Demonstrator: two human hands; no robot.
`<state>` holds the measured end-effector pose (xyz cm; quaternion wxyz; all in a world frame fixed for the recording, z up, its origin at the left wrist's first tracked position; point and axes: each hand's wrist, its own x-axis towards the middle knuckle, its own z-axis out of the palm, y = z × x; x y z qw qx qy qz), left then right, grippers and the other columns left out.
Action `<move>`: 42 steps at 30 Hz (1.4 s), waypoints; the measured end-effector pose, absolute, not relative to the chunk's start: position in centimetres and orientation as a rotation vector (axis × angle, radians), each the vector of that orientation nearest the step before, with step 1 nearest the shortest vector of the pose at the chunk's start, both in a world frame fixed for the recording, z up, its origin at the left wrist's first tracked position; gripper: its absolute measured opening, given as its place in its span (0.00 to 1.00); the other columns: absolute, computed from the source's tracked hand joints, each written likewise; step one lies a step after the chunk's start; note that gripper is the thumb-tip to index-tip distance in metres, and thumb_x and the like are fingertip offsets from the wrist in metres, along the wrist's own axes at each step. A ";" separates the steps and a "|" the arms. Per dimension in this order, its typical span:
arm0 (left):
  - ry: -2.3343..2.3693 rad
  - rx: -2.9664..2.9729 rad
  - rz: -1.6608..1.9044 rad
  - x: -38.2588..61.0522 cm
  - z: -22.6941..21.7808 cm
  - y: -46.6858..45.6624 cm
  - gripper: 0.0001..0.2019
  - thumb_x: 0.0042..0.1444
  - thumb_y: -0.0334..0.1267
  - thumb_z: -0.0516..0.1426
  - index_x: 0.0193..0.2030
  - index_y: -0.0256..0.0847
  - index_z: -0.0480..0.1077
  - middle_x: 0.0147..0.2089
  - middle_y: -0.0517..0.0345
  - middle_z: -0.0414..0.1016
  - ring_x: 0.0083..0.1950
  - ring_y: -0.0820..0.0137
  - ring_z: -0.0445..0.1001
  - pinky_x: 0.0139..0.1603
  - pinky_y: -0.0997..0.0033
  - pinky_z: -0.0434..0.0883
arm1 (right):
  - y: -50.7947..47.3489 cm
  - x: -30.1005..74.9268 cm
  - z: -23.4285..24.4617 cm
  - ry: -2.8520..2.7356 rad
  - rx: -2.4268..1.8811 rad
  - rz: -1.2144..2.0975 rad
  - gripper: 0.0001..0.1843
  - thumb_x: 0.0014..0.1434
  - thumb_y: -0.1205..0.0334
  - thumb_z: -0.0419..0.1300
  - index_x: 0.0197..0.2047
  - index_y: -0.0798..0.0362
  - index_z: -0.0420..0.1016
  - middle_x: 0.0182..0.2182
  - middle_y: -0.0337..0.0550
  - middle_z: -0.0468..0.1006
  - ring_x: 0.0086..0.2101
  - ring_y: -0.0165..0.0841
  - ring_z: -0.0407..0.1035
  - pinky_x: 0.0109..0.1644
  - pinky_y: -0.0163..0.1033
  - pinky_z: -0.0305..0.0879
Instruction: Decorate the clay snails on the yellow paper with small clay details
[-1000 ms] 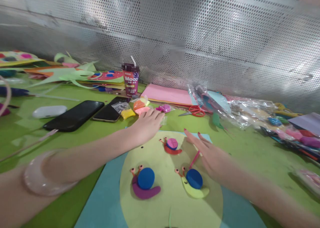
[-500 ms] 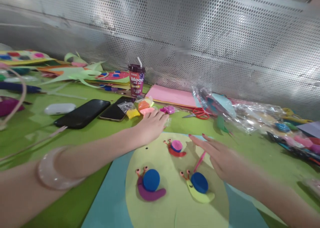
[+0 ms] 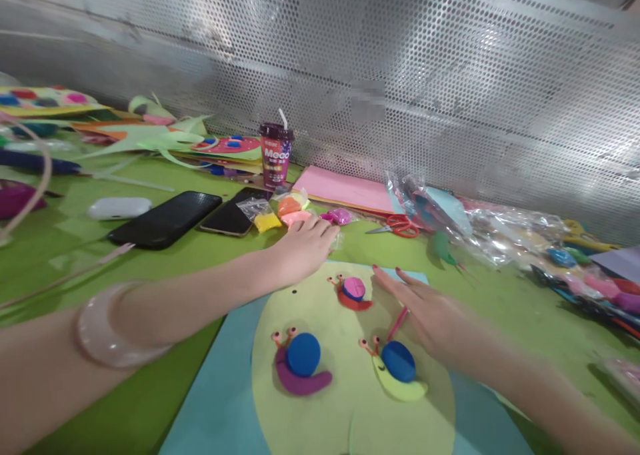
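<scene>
A pale yellow oval (image 3: 320,415) lies on a light blue sheet (image 3: 215,395) in front of me. On it sit a purple clay snail (image 3: 300,378) with a blue disc shell, a yellow-green snail (image 3: 400,388) with a blue shell, and a smaller red snail (image 3: 356,303) with a pink-topped shell. My left hand (image 3: 305,248) rests past the sheet's far edge, fingers apart, beside a packet of magenta clay (image 3: 339,216); its fingertips are partly hidden. My right hand (image 3: 417,302) hovers over the oval's right side, two fingers extended, holding a thin pink stick (image 3: 399,323); its thumb is hidden.
Red-handled scissors (image 3: 403,226) and pink paper (image 3: 345,190) lie farther back. Two phones (image 3: 167,220), a white case (image 3: 120,208) and a Meco cup (image 3: 275,155) stand left of centre. Clear plastic bags (image 3: 493,232) fill the back right, before a perforated metal panel (image 3: 330,62).
My right hand has shifted slightly left with the pink stick. My left hand stays nearly where it was, and the snails keep their places on the oval.
</scene>
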<state>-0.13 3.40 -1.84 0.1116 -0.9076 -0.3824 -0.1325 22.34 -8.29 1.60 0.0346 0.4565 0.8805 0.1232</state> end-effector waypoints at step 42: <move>-1.177 -2.660 -0.318 -0.1 -1.6 3.2 0.19 0.61 0.36 0.44 0.58 0.34 0.54 0.58 0.43 0.59 0.58 0.56 0.55 0.53 0.54 0.57 | -7.0 23.1 1.1 2.768 1.310 0.465 0.42 0.49 0.81 0.43 0.65 0.55 0.34 0.59 0.45 0.57 0.57 0.39 0.52 0.52 0.47 0.64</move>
